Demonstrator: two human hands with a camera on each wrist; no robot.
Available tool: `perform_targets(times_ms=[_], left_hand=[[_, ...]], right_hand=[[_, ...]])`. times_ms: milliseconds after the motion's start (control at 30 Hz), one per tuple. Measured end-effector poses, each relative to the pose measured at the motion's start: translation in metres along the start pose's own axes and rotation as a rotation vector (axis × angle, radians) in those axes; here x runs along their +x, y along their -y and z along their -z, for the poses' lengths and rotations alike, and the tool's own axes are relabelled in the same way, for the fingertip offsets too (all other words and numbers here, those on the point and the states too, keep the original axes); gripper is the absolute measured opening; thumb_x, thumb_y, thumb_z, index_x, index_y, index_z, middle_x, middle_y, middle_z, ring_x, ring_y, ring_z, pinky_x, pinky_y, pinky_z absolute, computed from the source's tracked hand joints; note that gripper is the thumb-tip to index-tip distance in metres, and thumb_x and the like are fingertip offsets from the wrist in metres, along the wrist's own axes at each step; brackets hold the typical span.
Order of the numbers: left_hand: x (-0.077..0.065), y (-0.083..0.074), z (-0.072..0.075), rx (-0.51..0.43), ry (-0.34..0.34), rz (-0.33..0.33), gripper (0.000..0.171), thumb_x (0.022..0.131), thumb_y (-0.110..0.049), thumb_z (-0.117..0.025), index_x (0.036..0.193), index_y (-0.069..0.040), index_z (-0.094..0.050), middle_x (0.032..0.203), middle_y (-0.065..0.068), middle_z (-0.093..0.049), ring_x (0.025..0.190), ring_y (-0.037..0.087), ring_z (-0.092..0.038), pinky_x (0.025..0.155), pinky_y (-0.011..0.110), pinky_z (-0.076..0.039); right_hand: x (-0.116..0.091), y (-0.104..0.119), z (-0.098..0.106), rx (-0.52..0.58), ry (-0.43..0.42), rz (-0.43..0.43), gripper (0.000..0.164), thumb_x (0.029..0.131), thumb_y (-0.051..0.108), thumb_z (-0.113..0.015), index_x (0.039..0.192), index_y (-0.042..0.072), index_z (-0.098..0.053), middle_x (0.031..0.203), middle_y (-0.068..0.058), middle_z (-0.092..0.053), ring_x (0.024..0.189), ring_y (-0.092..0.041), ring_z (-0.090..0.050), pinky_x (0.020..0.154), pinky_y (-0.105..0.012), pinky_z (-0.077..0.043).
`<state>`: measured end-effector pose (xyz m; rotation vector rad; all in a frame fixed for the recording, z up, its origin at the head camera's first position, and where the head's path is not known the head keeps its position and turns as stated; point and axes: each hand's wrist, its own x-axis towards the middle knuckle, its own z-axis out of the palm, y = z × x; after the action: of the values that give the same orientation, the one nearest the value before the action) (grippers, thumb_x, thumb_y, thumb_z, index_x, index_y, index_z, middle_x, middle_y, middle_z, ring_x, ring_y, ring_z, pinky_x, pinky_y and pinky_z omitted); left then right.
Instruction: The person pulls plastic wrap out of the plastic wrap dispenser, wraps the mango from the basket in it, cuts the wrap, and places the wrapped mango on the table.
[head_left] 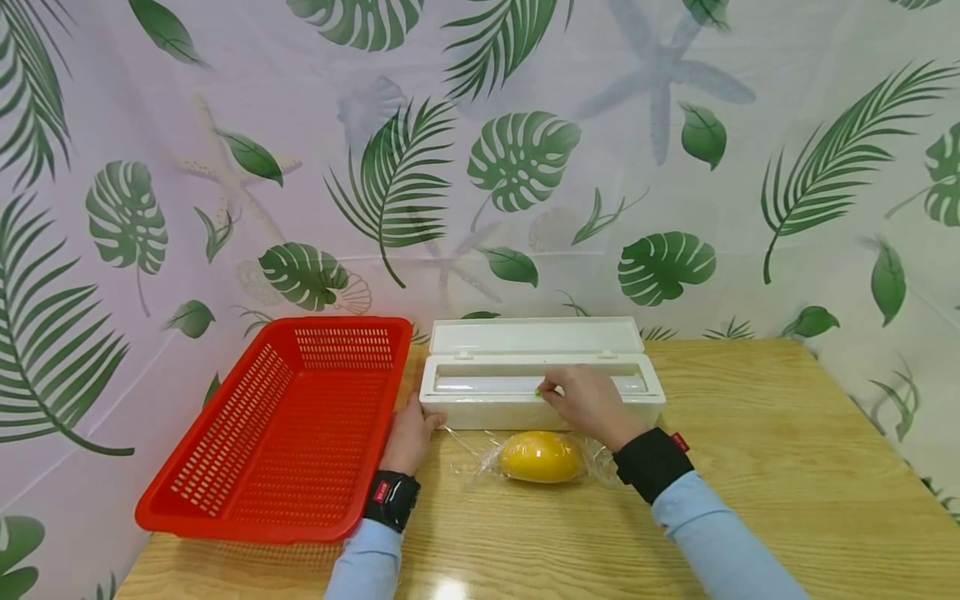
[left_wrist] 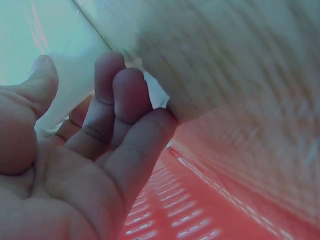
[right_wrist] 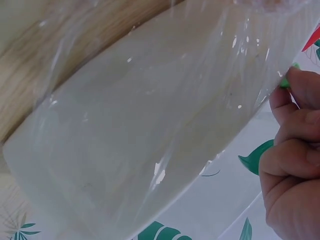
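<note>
A white cling film dispenser [head_left: 543,413] stands with its lid [head_left: 536,336] raised and a roll of film [head_left: 487,384] inside. My right hand [head_left: 588,404] pinches a small green slider [right_wrist: 288,80] at the dispenser's front edge. At the left end, my left hand [head_left: 408,435] holds the dispenser, thumb against the front and curled fingers [left_wrist: 132,95] round the corner. Just in front lies a yellow, mango-like fruit [head_left: 542,457] under clear film [head_left: 487,460]. In the right wrist view, clear film [right_wrist: 160,172] hangs over the dispenser's front.
To the left, a red plastic basket [head_left: 300,433] with slotted walls stands right beside my left forearm. The wooden table [head_left: 757,450] extends to the right. Behind it hangs a leaf-patterned cloth [head_left: 570,250].
</note>
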<state>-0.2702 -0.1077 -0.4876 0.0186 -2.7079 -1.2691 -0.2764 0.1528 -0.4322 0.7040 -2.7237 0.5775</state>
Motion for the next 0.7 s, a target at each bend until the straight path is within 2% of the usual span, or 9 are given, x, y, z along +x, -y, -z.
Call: perform_targets(times_ms=[433, 700], left_hand=[[-0.0016, 0.0008, 0.0020, -0.018, 0.004, 0.001, 0.035, 0.083, -0.008, -0.064, 0.110, 0.005, -0.047, 0.101, 0.027, -0.063, 0.092, 0.034, -0.056, 0.086, 0.051, -0.045], [-0.0018, 0.0008, 0.0004, -0.001, -0.011, -0.035, 0.033, 0.082, -0.009, -0.065, 0.107, 0.005, -0.047, 0.094, 0.027, -0.064, 0.087, 0.035, -0.057, 0.079, 0.052, -0.047]], right_hand=[[-0.0016, -0.0029, 0.0012, -0.002, 0.012, -0.010, 0.009, 0.080, 0.012, -0.068, 0.088, 0.010, -0.072, 0.087, -0.006, -0.072, 0.066, -0.014, -0.055, 0.061, -0.035, -0.053], [-0.0043, -0.0076, 0.0031, 0.001, 0.009, -0.011, 0.009, 0.081, 0.013, -0.068, 0.089, 0.011, -0.072, 0.087, -0.006, -0.071, 0.068, -0.014, -0.057, 0.060, -0.035, -0.052]])
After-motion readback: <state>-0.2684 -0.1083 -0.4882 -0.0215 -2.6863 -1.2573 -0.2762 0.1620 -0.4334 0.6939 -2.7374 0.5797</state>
